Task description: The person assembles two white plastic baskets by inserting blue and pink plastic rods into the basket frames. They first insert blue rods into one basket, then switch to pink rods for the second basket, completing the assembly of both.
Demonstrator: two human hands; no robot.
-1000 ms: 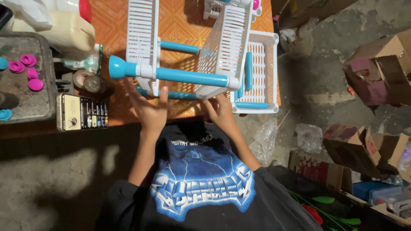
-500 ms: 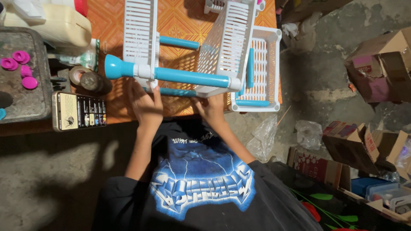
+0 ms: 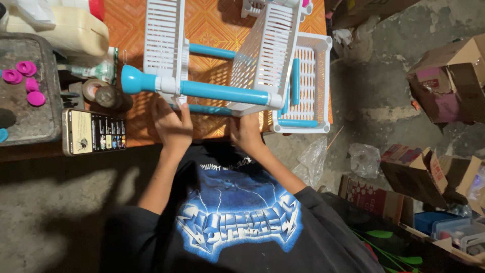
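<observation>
A white plastic shelf rack [image 3: 166, 45] with slatted panels and blue tube posts [image 3: 222, 92] lies on its side on the orange patterned table [image 3: 212, 23]. My left hand [image 3: 172, 124] grips the near edge of the left white panel, just under the blue post with the flared end [image 3: 132, 80]. My right hand [image 3: 246, 132] holds the bottom corner of the tilted right panel [image 3: 270, 55]. A white slatted tray [image 3: 313, 86] with loose blue tubes lies just right of the rack.
A phone [image 3: 93, 132] lies at the table's near left edge, beside tape rolls [image 3: 101, 93]. A grey tray [image 3: 30, 116] holds pink caps [image 3: 22, 76]. A cream jug [image 3: 60, 30] stands at back left. Cardboard boxes [image 3: 449, 81] and plastic bags [image 3: 364, 159] litter the floor right.
Both hands moved from spread below the rack to closing on its near panel edges. The view shifted slightly.
</observation>
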